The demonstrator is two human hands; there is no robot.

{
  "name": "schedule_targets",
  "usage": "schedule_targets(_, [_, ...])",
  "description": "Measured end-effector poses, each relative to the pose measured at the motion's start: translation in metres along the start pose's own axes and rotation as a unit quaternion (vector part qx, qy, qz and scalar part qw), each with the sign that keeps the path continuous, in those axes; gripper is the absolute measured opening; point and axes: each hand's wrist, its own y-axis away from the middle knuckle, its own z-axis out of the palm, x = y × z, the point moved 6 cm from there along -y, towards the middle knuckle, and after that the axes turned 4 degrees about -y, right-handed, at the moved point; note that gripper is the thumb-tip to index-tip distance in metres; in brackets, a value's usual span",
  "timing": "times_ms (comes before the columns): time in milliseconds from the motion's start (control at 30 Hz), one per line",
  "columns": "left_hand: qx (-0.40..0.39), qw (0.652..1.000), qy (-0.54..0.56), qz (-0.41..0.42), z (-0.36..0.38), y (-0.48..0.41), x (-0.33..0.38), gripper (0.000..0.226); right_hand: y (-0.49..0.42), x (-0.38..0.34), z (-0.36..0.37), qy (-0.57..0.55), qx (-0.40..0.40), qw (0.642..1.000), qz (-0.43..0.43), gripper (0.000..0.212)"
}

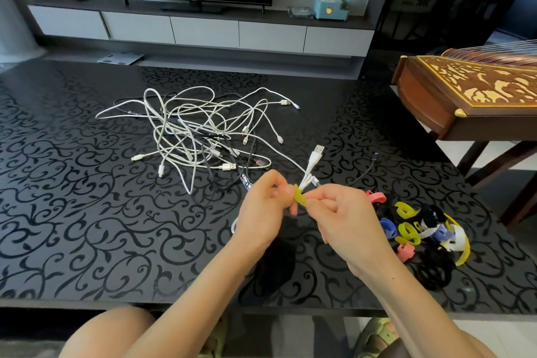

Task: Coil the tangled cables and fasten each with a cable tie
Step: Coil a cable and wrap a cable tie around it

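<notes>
Black table, tangle waiting. My left hand grips one white cable; right hand pinches yellow tie round it. Next: cinch snug.

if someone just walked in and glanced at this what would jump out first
The two hands in the near middle: the left hand grips a white cable while the right hand pinches a yellow cable tie round it. Behind them, mid-table, sprawls a tangle of mostly white cables. To the right of the hands, a heap of coloured cable ties lies on the black patterned table.
</notes>
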Motion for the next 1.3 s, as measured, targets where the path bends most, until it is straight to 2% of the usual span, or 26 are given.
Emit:
schedule_targets(100, [-0.083,0.994,0.036,-0.057,0.001,-0.001,0.0,0.018,0.0,-0.001,-0.003,-0.054,-0.005,0.998,0.021,0.027])
schedule_targets(200, [-0.164,0.984,0.037,-0.054,0.001,0.0,0.004,0.028,0.0,-0.005,-0.009,-0.091,0.001,0.996,0.025,0.027])
schedule_targets(400, [-0.222,0.963,0.118,-0.1,0.008,0.009,0.01,0.04,0.001,-0.01,-0.018,-0.102,0.0,0.995,0.02,0.025])
schedule_targets(567, [-0.291,0.947,0.1,-0.096,0.006,0.013,0.013,0.029,0.004,-0.013,-0.02,-0.108,-0.017,0.994,0.006,0.024])
schedule_targets(667, [-0.279,0.937,0.173,-0.123,0.007,0.014,0.013,0.026,0.006,-0.014,-0.022,-0.12,-0.032,0.992,0.006,0.025])
schedule_targets(1000, [-0.192,0.959,0.188,-0.089,-0.004,0.01,0.01,0.021,0.005,-0.001,-0.025,-0.075,-0.081,0.992,0.057,0.015])
schedule_targets(1167, [-0.219,0.968,0.117,-0.047,-0.007,0.013,0.019,0.017,-0.004,0.012,-0.027,0.012,-0.143,0.989,0.037,0.009])
schedule_targets(1300, [-0.241,0.969,0.044,-0.017,-0.009,0.019,0.027,0.017,-0.007,0.016,-0.028,0.019,-0.178,0.984,0.021,0.015])
